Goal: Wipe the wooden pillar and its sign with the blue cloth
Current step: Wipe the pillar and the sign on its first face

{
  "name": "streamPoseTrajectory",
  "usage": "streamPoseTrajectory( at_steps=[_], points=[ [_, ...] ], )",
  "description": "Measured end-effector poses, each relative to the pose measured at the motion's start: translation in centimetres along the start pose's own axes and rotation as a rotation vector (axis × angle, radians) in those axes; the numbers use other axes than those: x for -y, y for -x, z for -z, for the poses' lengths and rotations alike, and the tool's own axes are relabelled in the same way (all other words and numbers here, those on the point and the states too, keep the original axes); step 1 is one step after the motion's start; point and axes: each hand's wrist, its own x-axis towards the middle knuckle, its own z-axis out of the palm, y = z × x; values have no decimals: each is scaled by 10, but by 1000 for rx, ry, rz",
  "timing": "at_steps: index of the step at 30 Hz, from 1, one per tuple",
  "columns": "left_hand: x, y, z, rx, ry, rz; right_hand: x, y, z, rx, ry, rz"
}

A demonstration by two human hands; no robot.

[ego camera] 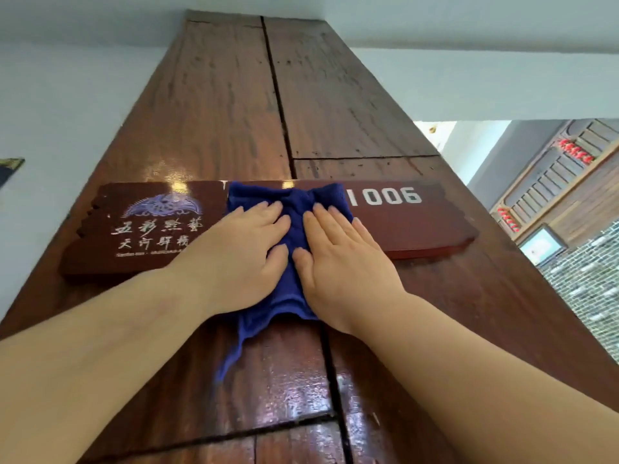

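A tall dark wooden pillar (234,105) rises in front of me up to the ceiling. A reddish-brown sign (412,229) is fixed across it, with a white emblem and characters on its left part and "1006" on its right. The blue cloth (294,209) lies spread over the sign's middle, and its lower corner hangs down onto the pillar. My left hand (241,249) and my right hand (341,259) both press flat on the cloth, side by side, fingers pointing up. The cloth hides the middle of the sign.
Pale walls flank the pillar on both sides and a white ceiling beam (485,82) crosses above right. At the right, an opening shows a carved wooden panel (552,182) with red ornaments and a grey tiled wall (589,283). A vertical crack runs down the pillar's middle.
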Motion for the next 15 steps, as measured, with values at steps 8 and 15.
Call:
streamPoseTrajectory(
  at_steps=[8,15],
  points=[
    [-88,-61,-32,37,-73,42,-105,11,21,71,9,-32],
    [-146,-106,-56,12,-113,125,-178,13,37,93,61,15]
  ],
)
